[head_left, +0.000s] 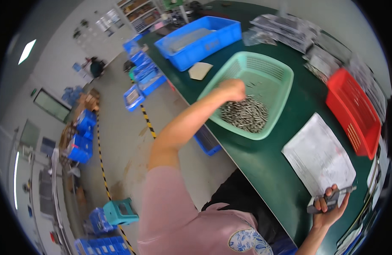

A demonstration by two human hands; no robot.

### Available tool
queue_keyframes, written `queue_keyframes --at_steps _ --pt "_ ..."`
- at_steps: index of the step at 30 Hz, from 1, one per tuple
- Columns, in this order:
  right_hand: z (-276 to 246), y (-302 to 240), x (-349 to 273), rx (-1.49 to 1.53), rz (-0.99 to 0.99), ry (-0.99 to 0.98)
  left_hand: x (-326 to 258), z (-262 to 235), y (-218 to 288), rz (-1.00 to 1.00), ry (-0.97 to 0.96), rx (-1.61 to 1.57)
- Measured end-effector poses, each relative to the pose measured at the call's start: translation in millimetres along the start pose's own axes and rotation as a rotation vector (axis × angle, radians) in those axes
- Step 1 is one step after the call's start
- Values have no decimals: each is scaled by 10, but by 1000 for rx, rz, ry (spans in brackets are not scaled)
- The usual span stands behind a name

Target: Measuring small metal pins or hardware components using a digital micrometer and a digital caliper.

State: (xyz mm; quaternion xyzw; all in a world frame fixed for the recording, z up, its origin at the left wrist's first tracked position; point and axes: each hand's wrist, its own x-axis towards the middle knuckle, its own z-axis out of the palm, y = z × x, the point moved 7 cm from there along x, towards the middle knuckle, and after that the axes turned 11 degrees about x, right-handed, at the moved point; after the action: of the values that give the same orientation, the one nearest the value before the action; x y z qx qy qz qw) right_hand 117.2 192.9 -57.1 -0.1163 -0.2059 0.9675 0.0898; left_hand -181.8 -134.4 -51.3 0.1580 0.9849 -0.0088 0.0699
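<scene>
My left hand (232, 90) reaches into a light green mesh basket (277, 68) on the dark green table, its fingers curled over a heap of several small grey metal pins (245, 114). Whether it grips any pins is hidden by the hand's back. My right hand (330, 208) is near the table's front edge and holds a flat grey metal tool (332, 196) between thumb and fingers, just below a white printed sheet (319, 155).
A red crate (353, 112) stands right of the basket, a blue tray (202, 40) behind it, with a tan card (200, 70) between. Stacks of grey packets (298, 32) line the far edge. Blue bins and a teal stool (120, 211) sit on the floor at left.
</scene>
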Motion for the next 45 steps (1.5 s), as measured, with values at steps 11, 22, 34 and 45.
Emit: queue_keyframes --at_steps 11,22,34,45 --pt "-27 34 -21 -1 34 -1 -393 -473 186 109 329 -514" --pt "166 106 70 85 98 24 -1295 -317 2580 914 -176 -1116" --pt "68 143 -2 186 235 -24 -1518 188 2837 870 -531 -1269" --pt "85 196 39 177 246 7 -1487 200 2773 854 -524 -1278"
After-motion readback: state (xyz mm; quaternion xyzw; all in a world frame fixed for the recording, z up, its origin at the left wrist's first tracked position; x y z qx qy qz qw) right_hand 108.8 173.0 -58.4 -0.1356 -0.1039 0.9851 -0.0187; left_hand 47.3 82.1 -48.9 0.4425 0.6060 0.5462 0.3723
